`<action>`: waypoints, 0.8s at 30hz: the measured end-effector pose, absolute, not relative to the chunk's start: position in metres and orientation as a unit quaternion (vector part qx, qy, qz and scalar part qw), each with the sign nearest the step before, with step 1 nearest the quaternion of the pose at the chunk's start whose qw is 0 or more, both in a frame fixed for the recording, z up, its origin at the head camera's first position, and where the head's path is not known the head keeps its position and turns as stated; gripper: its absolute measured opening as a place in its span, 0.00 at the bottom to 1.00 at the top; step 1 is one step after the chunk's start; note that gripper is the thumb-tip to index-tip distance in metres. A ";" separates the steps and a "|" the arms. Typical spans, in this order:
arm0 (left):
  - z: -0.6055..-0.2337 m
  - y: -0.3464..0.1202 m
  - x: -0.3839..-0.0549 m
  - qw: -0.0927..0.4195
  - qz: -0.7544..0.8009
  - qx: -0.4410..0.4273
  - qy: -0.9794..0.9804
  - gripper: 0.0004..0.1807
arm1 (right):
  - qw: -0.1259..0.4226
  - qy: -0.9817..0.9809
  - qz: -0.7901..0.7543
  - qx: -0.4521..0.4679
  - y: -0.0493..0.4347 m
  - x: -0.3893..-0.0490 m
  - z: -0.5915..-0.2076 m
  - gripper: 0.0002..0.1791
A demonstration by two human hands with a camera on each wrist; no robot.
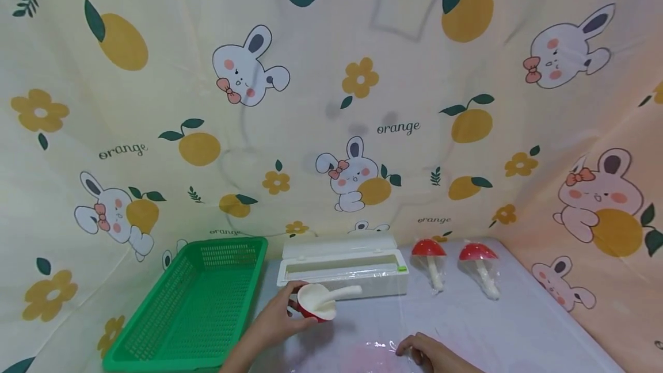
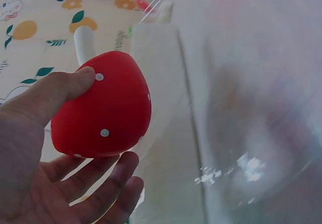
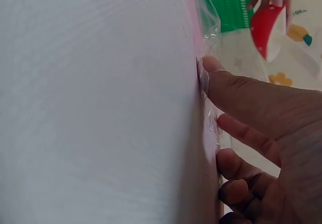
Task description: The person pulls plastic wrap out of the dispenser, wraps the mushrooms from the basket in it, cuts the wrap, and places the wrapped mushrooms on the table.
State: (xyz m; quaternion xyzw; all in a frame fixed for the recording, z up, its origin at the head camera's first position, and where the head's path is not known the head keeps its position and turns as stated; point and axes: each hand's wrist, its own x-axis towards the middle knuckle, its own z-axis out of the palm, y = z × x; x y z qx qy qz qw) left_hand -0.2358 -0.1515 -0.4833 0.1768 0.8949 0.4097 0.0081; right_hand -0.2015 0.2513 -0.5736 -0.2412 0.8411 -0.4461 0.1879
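My left hand (image 1: 279, 318) grips a toy mushroom (image 2: 105, 108) by its red, white-dotted cap, thumb on one side and fingers on the other. In the head view its white hollow underside faces up and the white stem points right. Near the table's front my right hand (image 1: 427, 353) pinches the edge of a clear plastic film (image 3: 212, 126) lying on the table; the right wrist view shows the film bunched at the thumb. A pink patch (image 1: 370, 356) shows under the film. Behind the mushroom stands a white cling film dispenser (image 1: 347, 289), lid raised, with a green slider.
A green perforated basket (image 1: 256, 292) stands at the left. Two red-capped mushrooms, one (image 1: 429, 248) beside the other (image 1: 477, 252), lie at the back right, apparently wrapped in clear film. A printed curtain (image 1: 311, 120) hangs behind the table and along its sides.
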 end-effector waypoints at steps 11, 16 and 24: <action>-0.519 -0.127 -0.228 -0.010 0.378 0.212 0.901 0.45 | 0.195 0.837 -0.449 -0.245 0.253 -0.202 -0.576 0.27; -0.527 -0.117 -0.225 -0.037 0.352 0.228 0.907 0.46 | 0.199 0.835 -0.452 -0.242 0.252 -0.203 -0.573 0.28; -0.533 -0.105 -0.225 0.015 0.317 0.168 0.933 0.52 | 0.192 0.831 -0.451 -0.264 0.252 -0.206 -0.574 0.28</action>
